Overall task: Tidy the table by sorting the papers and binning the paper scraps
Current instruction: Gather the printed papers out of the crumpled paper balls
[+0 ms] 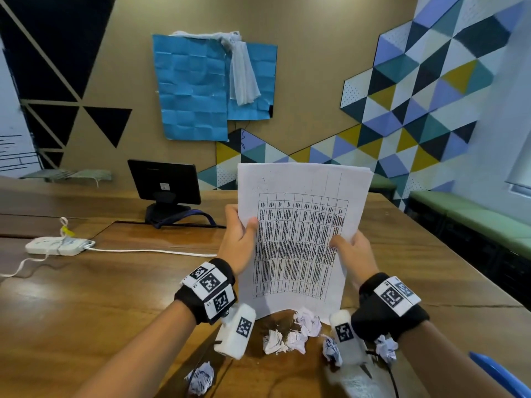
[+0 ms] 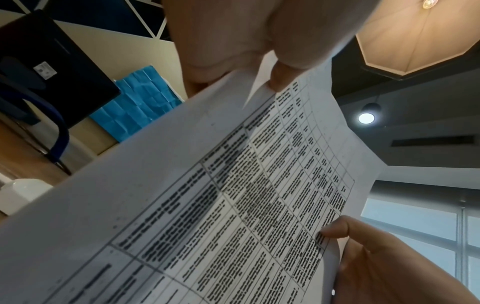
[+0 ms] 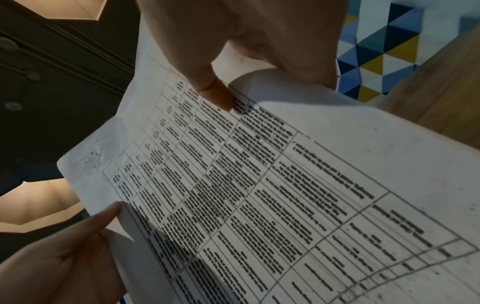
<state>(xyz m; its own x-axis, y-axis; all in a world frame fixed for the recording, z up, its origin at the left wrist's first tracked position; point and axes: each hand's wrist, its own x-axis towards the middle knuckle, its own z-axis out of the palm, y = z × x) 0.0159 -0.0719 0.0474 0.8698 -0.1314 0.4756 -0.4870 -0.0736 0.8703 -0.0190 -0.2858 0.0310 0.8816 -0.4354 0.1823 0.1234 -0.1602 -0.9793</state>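
Note:
A stack of printed papers [image 1: 298,225] with a table of text stands upright on its bottom edge over the wooden table [image 1: 115,282]. My left hand [image 1: 240,239] grips its left edge, thumb on the front. My right hand [image 1: 352,251] grips the right edge the same way. In the left wrist view the papers [image 2: 207,205] fill the frame with my left hand's thumb [image 2: 280,80] on top. In the right wrist view the papers [image 3: 285,195] show under my right hand's thumb [image 3: 215,94]. Several crumpled paper scraps [image 1: 309,323] lie near the table's front.
A black monitor [image 1: 165,182] stands at the back of the table. A white power strip [image 1: 56,245] with its cable lies at the left. Another scrap [image 1: 201,379] lies at the front left. A blue object [image 1: 500,374] shows at the bottom right corner. Green benches line the right wall.

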